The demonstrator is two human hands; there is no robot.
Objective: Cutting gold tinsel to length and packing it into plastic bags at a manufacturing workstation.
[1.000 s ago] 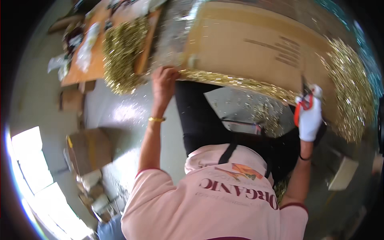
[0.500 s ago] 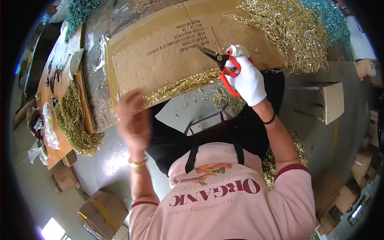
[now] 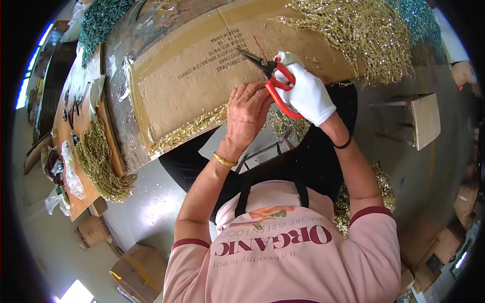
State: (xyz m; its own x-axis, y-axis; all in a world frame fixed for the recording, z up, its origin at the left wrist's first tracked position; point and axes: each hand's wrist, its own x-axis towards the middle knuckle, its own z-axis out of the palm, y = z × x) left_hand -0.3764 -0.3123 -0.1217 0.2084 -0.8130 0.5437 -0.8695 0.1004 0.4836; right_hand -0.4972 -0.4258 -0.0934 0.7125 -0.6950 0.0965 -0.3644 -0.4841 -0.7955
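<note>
My right hand (image 3: 308, 97), in a white glove, holds red-handled pruning shears (image 3: 280, 86) over the cardboard's near edge. The dark pointed blades lean up and left. Right beside the handles is my bare left hand (image 3: 247, 113), its fingers curled together at the same edge. What they pinch, if anything, is hidden by the hand. A row of gold glitter sprigs (image 3: 192, 130) lies along the cardboard sheet (image 3: 187, 55), and the left hand covers its right end.
A big heap of gold glitter sprays (image 3: 364, 38) lies at the right, with teal ones (image 3: 417, 25) behind it. On a side board at left are hand tools (image 3: 73, 106) and another gold bunch (image 3: 101, 161). Below the edge hang gold clippings (image 3: 288, 125). A stool (image 3: 427, 121) stands at right.
My left hand has swung rightward along the cardboard's edge and now meets the shears. The right hand with the shears has shifted slightly left.
</note>
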